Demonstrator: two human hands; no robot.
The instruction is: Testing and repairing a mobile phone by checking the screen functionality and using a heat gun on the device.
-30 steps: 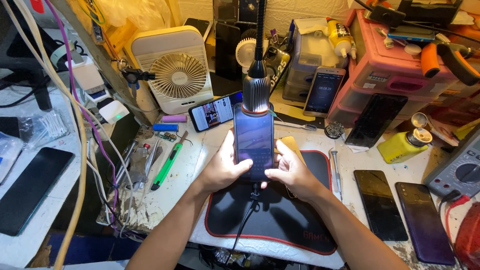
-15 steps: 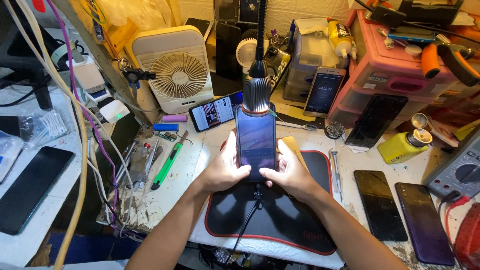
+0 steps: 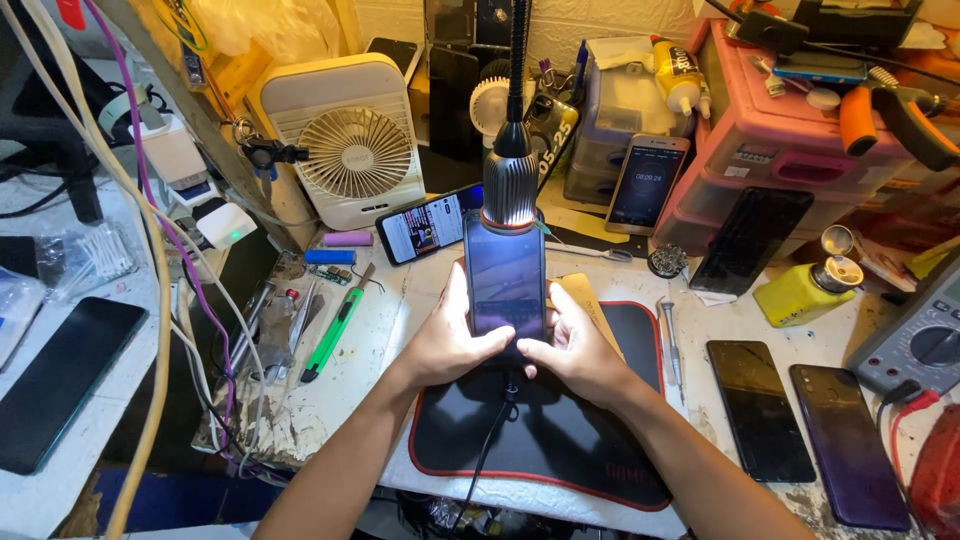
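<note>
Both my hands, left hand (image 3: 452, 345) and right hand (image 3: 570, 350), grip the smartphone (image 3: 506, 278) upright under the lamp (image 3: 511, 188). Its cable (image 3: 492, 440) is plugged in and the screen glows faintly. I judge the phone closed up and in checking.

A black mat (image 3: 560, 440) edged in red, a white fan (image 3: 345, 140), a green-handled cutter (image 3: 335, 335), a yellow bottle (image 3: 800, 292).
</note>
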